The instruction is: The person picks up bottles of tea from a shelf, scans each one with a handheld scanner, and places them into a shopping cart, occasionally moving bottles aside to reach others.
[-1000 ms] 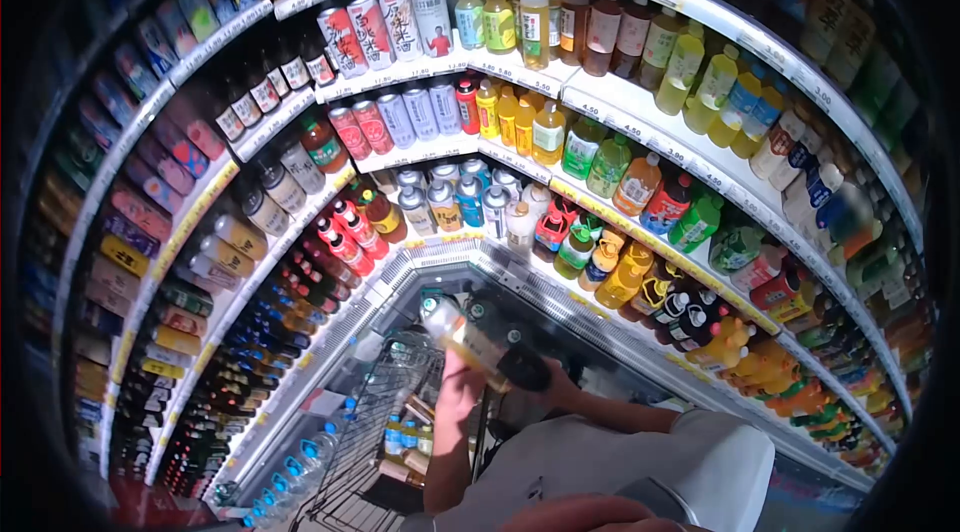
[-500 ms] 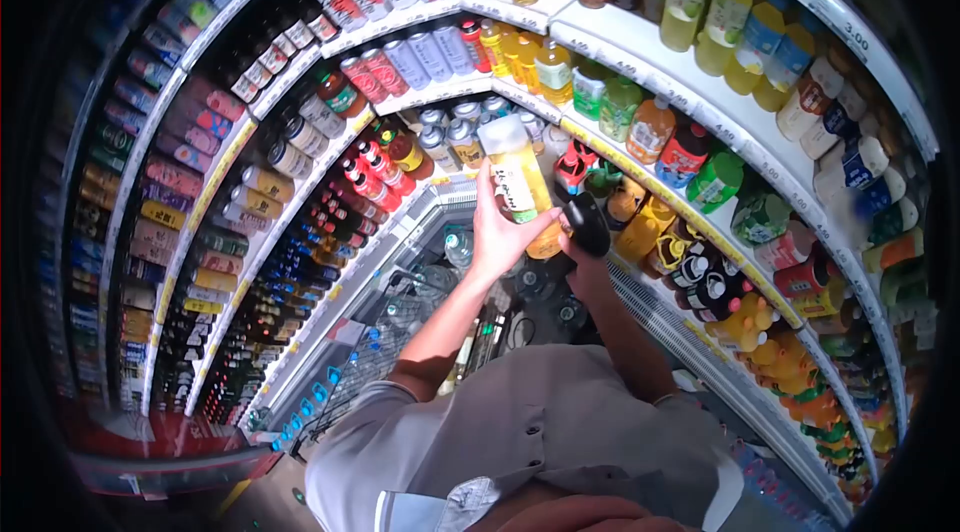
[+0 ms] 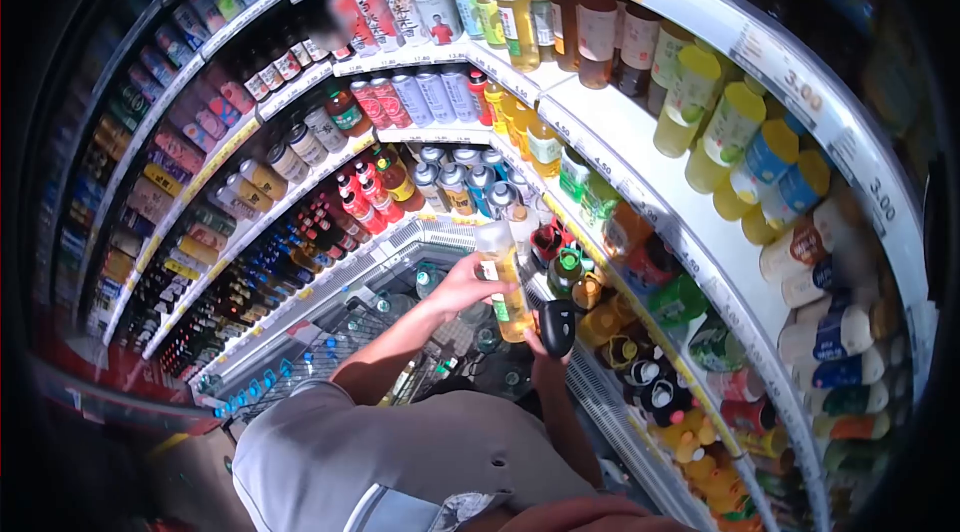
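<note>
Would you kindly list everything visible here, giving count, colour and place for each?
shelves: several tiers, white edges with price tags, curving across the top and right
shelved bottles: many, yellow, green, brown and red, filling the tiers
cans: many, silver and red, upper middle tiers
wire cart: one, metal, lower left below the arms
drink bottle: one, yellow liquid, held in front of the lower shelf
scanner: one, black, right beside the drink bottle's base
grey shirt: one, bottom centre
left hand: wrapped around the drink bottle
right hand: closed on the scanner
</note>
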